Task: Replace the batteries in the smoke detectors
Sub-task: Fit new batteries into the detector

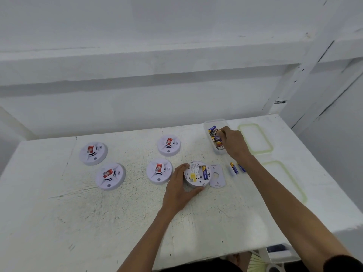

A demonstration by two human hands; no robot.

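Head cam | our left hand point(177, 188) grips the flipped detector point(197, 174) mid-table | right hand point(234, 143) digs in the battery tub point(214, 134), grip unclear | grab one, match polarity

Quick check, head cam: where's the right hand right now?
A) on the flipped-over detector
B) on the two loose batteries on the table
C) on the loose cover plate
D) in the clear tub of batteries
D: the right hand reaches into the clear tub of batteries, while the left hand steadies the flipped-over detector; the two loose batteries and the cover plate lie untouched.
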